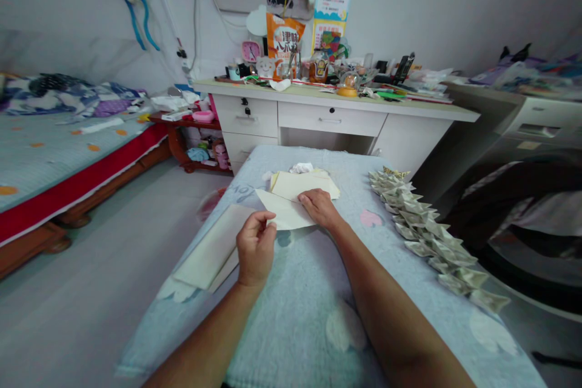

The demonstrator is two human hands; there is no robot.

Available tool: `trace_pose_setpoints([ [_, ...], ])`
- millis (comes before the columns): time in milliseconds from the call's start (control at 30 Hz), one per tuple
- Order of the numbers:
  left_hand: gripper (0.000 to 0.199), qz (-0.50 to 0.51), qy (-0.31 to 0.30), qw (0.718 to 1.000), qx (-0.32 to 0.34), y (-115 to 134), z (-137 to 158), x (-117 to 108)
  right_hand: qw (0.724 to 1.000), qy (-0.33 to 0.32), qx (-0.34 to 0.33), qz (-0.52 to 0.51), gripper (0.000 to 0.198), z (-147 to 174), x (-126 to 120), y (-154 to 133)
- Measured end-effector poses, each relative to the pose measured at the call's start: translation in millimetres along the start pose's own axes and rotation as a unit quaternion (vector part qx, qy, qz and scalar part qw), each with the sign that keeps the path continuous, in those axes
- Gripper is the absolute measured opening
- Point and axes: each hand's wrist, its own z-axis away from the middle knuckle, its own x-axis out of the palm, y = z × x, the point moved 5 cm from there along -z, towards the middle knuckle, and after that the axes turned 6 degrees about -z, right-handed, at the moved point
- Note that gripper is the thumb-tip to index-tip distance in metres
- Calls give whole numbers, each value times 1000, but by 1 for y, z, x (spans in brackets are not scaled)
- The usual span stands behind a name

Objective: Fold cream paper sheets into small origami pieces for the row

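Observation:
A sheet of pale cream paper (288, 213) is tilted between my two hands above the cloth-covered table. My left hand (257, 245) pinches its left edge between thumb and fingers. At its right side, my right hand (318, 206) has its fingers closed on the paper. Just behind lies a stack of cream paper (307, 183), with a crumpled white piece (301, 167) at its far edge. Larger pale sheets (213, 248) rest at the table's left edge, partly behind my left hand. Rows of folded paper pieces (422, 224) line the right side.
The table bears a light blue patterned cloth (300, 309). Beyond it stands a white desk (327, 115) crowded with jars, a pink clock (251, 51) and an orange snack bag (284, 39). A bed (68, 139) is at left, and a washing machine (531, 133) at right.

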Motion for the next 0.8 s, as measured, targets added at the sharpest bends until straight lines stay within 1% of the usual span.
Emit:
trace_pose_setpoints([
  [133, 20, 71, -2, 997, 25, 12, 3, -2, 1000, -13, 4, 3, 44, -3, -7, -4],
  [233, 27, 127, 0, 991, 31, 15, 1, -1, 1000, -24, -1, -8, 44, 5, -18, -8],
  [267, 28, 139, 2, 990, 35, 16, 1, -2, 999, -27, -7, -28, 41, 11, -23, -11],
  [333, 29, 154, 2, 987, 45, 17, 1, -1, 996, -9, -16, -83, 38, 26, -36, -18],
  [367, 29, 159, -3, 986, 48, 17, 1, -1, 994, -12, -25, -105, 42, 35, -40, -23],
  [433, 29, 161, -23, 985, 50, 18, 5, 1, 991, -26, -62, -118, 63, 53, -44, -37],
  [467, 27, 159, -35, 985, 50, 18, 8, 3, 991, -18, -78, -110, 71, 61, -46, -43],
  [500, 25, 152, -50, 986, 50, 19, 11, 4, 991, 3, -87, -100, 70, 69, -48, -48],
  [533, 22, 141, -65, 986, 52, 20, 15, 6, 992, 35, -86, -91, 60, 75, -50, -51],
  [600, 22, 121, -96, 986, 60, 23, 22, 9, 989, 86, -89, -83, 27, 85, -53, -55],
  [633, 24, 116, -112, 985, 68, 25, 25, 11, 987, 107, -89, -85, 19, 89, -54, -55],
  [700, 41, 124, -132, 979, 91, 30, 29, 14, 981, 143, -78, -107, 16, 97, -61, -53],
  [767, 53, 108, -121, 980, 119, 33, 30, 14, 973, 165, -47, -156, 14, 104, -69, -47],
  [800, 56, 88, -114, 981, 127, 33, 29, 14, 967, 167, -24, -189, 13, 107, -73, -43],
])
